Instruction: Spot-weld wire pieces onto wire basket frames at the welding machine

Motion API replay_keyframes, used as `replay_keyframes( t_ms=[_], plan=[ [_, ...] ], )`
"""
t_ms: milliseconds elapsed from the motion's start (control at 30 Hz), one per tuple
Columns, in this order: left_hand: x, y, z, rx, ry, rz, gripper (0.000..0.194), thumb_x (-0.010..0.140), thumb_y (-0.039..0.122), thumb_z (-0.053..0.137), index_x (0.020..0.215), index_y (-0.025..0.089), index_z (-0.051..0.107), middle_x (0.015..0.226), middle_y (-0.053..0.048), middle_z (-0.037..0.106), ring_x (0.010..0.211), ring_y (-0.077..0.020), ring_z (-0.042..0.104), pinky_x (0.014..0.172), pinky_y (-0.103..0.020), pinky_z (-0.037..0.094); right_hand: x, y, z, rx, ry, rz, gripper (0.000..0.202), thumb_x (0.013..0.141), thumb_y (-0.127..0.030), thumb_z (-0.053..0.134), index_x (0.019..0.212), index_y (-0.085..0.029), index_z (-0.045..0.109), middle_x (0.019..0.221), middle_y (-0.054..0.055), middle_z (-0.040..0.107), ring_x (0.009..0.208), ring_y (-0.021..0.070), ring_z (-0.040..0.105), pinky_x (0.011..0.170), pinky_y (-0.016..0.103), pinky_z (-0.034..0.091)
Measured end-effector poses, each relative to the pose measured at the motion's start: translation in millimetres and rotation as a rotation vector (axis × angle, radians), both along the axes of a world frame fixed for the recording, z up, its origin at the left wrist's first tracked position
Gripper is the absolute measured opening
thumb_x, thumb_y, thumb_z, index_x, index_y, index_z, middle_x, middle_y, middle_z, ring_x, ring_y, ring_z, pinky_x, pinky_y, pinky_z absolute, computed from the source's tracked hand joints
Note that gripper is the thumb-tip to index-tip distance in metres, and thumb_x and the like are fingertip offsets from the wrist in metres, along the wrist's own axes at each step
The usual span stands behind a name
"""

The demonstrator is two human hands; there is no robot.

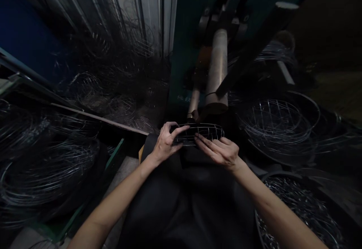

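Between my hands is a round wire rack [208, 129], tilted so that its near side shows edge-on, just below the machine's lower electrode arm [194, 103]. My left hand [166, 139] grips its left edge, with the thumb and fingers spread along the wires. My right hand [222, 149] holds the near right part, its fingertips pressed against the wires around the middle. A thick metal cylinder [217, 71] of the machine hangs above and slightly right of the rack. Whether the rack touches the electrode arm is too dark to make out.
On the right stand a basin of wire racks [278, 119] and a tub of small metal pieces [299, 203]. Stacked wire rings [51, 173] fill the left side. More loose wire [121, 105] lies by the corrugated wall. A dark bar [257, 47] juts out beside the cylinder.
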State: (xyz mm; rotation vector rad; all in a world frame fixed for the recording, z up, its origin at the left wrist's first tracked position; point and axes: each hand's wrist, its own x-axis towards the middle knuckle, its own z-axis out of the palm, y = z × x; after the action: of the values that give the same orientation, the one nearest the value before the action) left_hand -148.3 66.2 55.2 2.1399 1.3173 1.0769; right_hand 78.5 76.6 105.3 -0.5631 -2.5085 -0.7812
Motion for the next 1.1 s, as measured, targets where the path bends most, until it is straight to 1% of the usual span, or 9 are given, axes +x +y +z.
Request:
replay_keyframes(
  t_ms=[200, 333, 500, 633, 767, 900, 1000, 1067, 1100],
  plan=[
    [-2, 9, -0.2, 0.050, 0.019, 0.007, 0.063, 0.074, 0.012, 0.064, 0.131, 0.033, 0.046, 0.116, -0.006, 0.041, 0.110, -0.0233, 0.047, 0.096, -0.042, 0.044, -1, 6, -6.0, 0.050, -0.005, -0.023, 0.024, 0.083, -0.013, 0.061, 0.105, -0.017, 0.067, 0.115, 0.004, 0.065, 0.057, 0.0056, 0.049, 0.054, 0.027, 0.033],
    [-2, 13, 0.5, 0.084, 0.038, -0.002, 0.065, 0.073, 0.011, 0.065, 0.131, 0.033, 0.046, 0.115, -0.006, 0.042, 0.109, -0.0232, 0.047, 0.095, -0.042, 0.045, -3, 8, -5.1, 0.057, 0.002, -0.031, 0.027, 0.084, -0.011, 0.057, 0.107, -0.019, 0.067, 0.114, 0.002, 0.066, 0.056, 0.0055, 0.048, 0.054, 0.027, 0.033],
    [-2, 19, -0.7, 0.120, 0.050, -0.018, 0.065, 0.072, 0.011, 0.066, 0.131, 0.031, 0.047, 0.116, -0.007, 0.040, 0.110, -0.0239, 0.046, 0.096, -0.043, 0.044, -3, 11, -5.0, 0.076, 0.005, -0.038, 0.023, 0.085, -0.016, 0.060, 0.105, -0.022, 0.068, 0.113, 0.002, 0.066, 0.056, 0.0039, 0.049, 0.054, 0.025, 0.033],
    [-1, 24, -1.0, 0.121, 0.065, -0.033, 0.063, 0.074, 0.016, 0.066, 0.132, 0.032, 0.046, 0.116, -0.007, 0.040, 0.111, -0.0241, 0.045, 0.096, -0.043, 0.044, 3, 14, -13.0, 0.052, 0.020, -0.053, 0.022, 0.084, -0.017, 0.061, 0.105, -0.020, 0.068, 0.112, 0.005, 0.067, 0.056, 0.0046, 0.050, 0.055, 0.026, 0.032],
    [-4, 29, -5.0, 0.099, 0.082, -0.047, 0.062, 0.075, 0.018, 0.066, 0.132, 0.032, 0.046, 0.118, -0.007, 0.040, 0.113, -0.0241, 0.045, 0.099, -0.044, 0.043, 9, 15, -27.3, -0.029, 0.031, -0.071, 0.029, 0.085, -0.017, 0.059, 0.113, -0.022, 0.064, 0.116, 0.004, 0.065, 0.059, 0.0058, 0.052, 0.056, 0.027, 0.032],
    [-16, 32, -13.8, 0.038, 0.083, -0.109, 0.061, 0.076, 0.020, 0.066, 0.132, 0.031, 0.045, 0.123, -0.007, 0.040, 0.117, -0.0236, 0.045, 0.102, -0.044, 0.041, -2, 10, -34.5, -0.142, 0.061, -0.145, 0.031, 0.089, -0.021, 0.055, 0.119, -0.027, 0.061, 0.121, 0.001, 0.062, 0.059, 0.0059, 0.052, 0.056, 0.027, 0.033],
    [-28, 34, -24.2, 0.019, 0.009, -0.076, 0.066, 0.076, 0.025, 0.068, 0.135, 0.029, 0.039, 0.127, -0.009, 0.041, 0.121, -0.0237, 0.044, 0.103, -0.044, 0.041, -10, -6, -24.4, -0.289, 0.135, -0.226, 0.032, 0.092, -0.027, 0.050, 0.123, -0.031, 0.058, 0.119, 0.000, 0.064, 0.061, 0.0070, 0.054, 0.057, 0.028, 0.035],
    [-35, 35, -33.6, 0.029, -0.087, -0.015, 0.079, 0.073, 0.029, 0.072, 0.139, 0.027, 0.030, 0.127, -0.010, 0.042, 0.119, -0.0236, 0.047, 0.101, -0.044, 0.042, -3, -27, -12.7, -0.385, 0.221, -0.340, 0.034, 0.093, -0.034, 0.044, 0.124, -0.032, 0.057, 0.113, 0.002, 0.067, 0.066, 0.0097, 0.058, 0.060, 0.028, 0.038],
    [-37, 35, -39.0, 0.039, -0.135, 0.007, 0.085, 0.071, 0.031, 0.074, 0.141, 0.026, 0.025, 0.126, -0.011, 0.043, 0.118, -0.0234, 0.049, 0.100, -0.043, 0.043, 6, -42, -7.7, -0.432, 0.275, -0.416, 0.035, 0.094, -0.038, 0.041, 0.124, -0.031, 0.058, 0.109, 0.003, 0.069, 0.069, 0.0118, 0.059, 0.061, 0.028, 0.039]
  ],
)
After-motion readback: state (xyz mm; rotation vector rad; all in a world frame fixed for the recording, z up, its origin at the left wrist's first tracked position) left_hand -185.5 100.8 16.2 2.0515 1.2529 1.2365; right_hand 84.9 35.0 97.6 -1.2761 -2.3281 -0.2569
